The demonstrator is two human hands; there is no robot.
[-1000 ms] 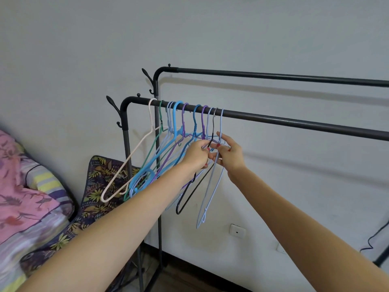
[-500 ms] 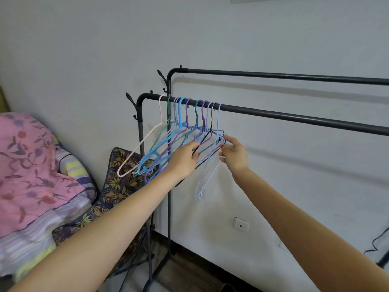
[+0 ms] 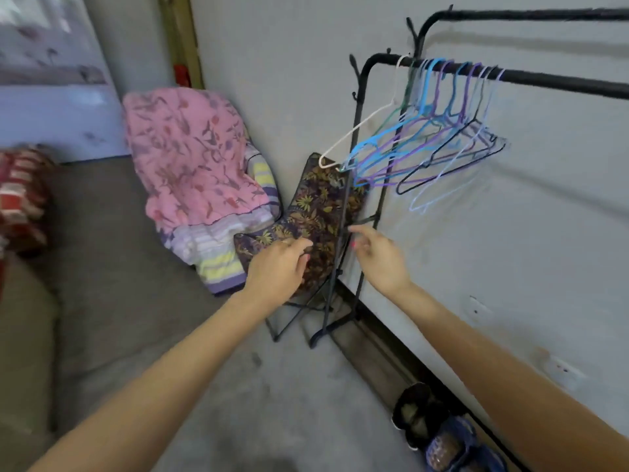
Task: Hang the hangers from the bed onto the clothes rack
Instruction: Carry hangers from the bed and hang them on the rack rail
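Several plastic hangers (image 3: 422,141) in white, blue, purple and black hang bunched on the lower bar of the black clothes rack (image 3: 551,81) at the upper right. My left hand (image 3: 277,267) and my right hand (image 3: 381,257) are both low, well below the hangers, near the rack's left post. Each holds nothing, with fingers loosely curled. The bed (image 3: 102,253) lies to the left; no hanger shows on it.
A pink floral quilt (image 3: 190,155) on folded striped bedding sits at the bed's head. A leaf-patterned folding chair (image 3: 326,206) stands between bed and rack. Shoes (image 3: 442,434) lie by the wall at lower right. A red patterned cushion (image 3: 20,199) is at far left.
Both hands have let go of the hangers and dropped down away from the bar. My view has swung left and down toward the bed. The hangers still swing on the bar.
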